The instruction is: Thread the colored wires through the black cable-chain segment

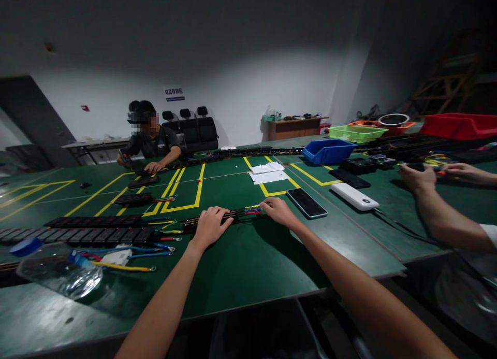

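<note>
My left hand (210,225) grips a dark strip with copper-coloured bars (191,224), fingers over its top and thumb towards the near side. The strip lies on the green table. From its right end run coloured wires (251,211), red, blue and yellow. My right hand (278,212) pinches the ends of these wires between thumb and fingertips; the exact tips are hidden. Left of my left hand lie black segmented strips (83,236), with coloured leads ending in metal ring terminals (171,249).
A phone (307,202), a white power bank (354,196) with a cable and white papers (268,173) lie to the right. A clear bottle (62,271) lies front left. Beyond stand blue (329,152) and green bins (357,133). Co-workers' hands (421,178) work at right and far left.
</note>
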A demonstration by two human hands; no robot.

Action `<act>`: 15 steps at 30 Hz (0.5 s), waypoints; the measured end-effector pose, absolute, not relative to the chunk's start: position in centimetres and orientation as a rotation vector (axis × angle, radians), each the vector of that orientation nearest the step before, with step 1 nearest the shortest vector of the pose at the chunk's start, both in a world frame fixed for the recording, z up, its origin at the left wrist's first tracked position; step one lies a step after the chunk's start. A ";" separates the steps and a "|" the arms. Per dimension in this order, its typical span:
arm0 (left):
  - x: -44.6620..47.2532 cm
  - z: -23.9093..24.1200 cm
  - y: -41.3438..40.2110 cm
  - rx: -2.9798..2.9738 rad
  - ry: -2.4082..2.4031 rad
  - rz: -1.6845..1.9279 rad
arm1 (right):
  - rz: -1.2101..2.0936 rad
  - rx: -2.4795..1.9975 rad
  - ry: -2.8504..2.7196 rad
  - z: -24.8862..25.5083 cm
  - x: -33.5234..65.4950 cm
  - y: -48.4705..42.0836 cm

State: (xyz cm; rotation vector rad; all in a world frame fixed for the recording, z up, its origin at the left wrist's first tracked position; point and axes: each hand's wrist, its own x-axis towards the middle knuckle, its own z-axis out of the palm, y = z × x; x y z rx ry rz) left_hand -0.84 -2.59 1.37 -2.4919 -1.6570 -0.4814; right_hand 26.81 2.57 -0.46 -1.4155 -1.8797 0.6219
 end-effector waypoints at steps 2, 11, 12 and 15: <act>-0.9 1.3 -2.6 -2.492 -1.657 -0.484 | 0.683 -1.310 -1.773 -0.3 26.7 2.6; -1.0 1.1 -2.7 -2.473 -1.640 -0.513 | 0.714 -1.246 -1.776 -0.8 26.8 2.9; -1.0 1.1 -2.7 -2.470 -1.640 -0.513 | 0.682 -1.300 -1.829 -0.9 26.9 2.9; -1.0 1.0 -2.7 -2.485 -1.649 -0.517 | 0.635 -1.423 -1.984 -1.1 27.0 2.8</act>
